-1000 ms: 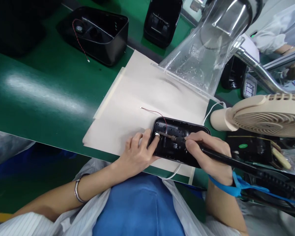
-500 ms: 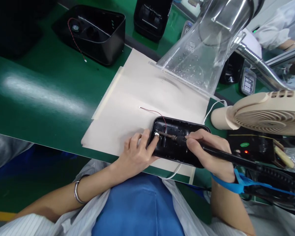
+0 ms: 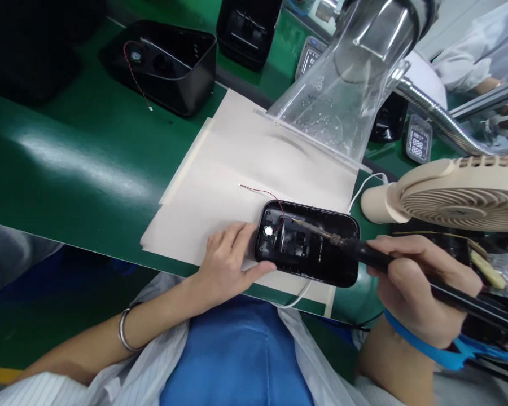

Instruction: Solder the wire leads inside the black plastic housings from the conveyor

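A black plastic housing [image 3: 338,265] lies open side up on the paper sheet. In its left end sits a small round silvery part [image 3: 268,230], and a thin red and black wire [image 3: 260,190] runs from there over the rim to a small white connector on the paper. My left hand [image 3: 228,262] grips the housing's left end, thumb along the near edge and fingers at the left side. My right hand [image 3: 423,287] is closed round the handle of a soldering iron [image 3: 370,255]. The iron's tip hovers over the housing's middle, apart from the round part.
A clear fume hood [image 3: 325,101] stands over the far side of the paper sheet [image 3: 203,208]. At right is a beige fan [image 3: 444,197]. Black housings [image 3: 190,84] and display units [image 3: 417,140] stand at the back. A blue strap [image 3: 427,344] circles my right wrist. A co-worker's sleeve [image 3: 469,51] shows top right.
The soldering iron has drawn back right, away from the round part, with my right hand. My left fingertip has left that part and moved to the housing's left side.
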Action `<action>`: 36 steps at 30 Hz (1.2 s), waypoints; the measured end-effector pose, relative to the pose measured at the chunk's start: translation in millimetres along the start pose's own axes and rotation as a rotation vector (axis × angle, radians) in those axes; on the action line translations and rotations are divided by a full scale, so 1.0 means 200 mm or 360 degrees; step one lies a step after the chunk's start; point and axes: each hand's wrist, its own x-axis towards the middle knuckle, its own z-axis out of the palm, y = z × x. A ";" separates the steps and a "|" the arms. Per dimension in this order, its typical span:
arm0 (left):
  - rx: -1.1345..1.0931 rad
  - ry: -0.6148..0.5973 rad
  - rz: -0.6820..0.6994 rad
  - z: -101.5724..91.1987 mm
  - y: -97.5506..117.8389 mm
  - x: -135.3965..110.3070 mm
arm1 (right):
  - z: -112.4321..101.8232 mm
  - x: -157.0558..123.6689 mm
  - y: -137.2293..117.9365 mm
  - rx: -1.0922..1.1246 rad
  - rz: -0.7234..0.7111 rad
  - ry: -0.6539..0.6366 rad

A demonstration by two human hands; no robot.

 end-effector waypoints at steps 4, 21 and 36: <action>-0.0282 -0.0135 -0.0183 0.00 -0.02 0.06 | 0.02 0.02 -0.03 -0.0036 0.0005 -0.0164; -0.0509 -0.0121 -0.0141 0.00 -0.07 0.12 | 0.15 0.09 -0.06 -0.0210 -0.0090 -0.0529; -0.0593 -0.0254 -0.0168 -0.01 -0.09 0.13 | 0.15 0.15 0.00 -0.0233 -0.0061 -0.0607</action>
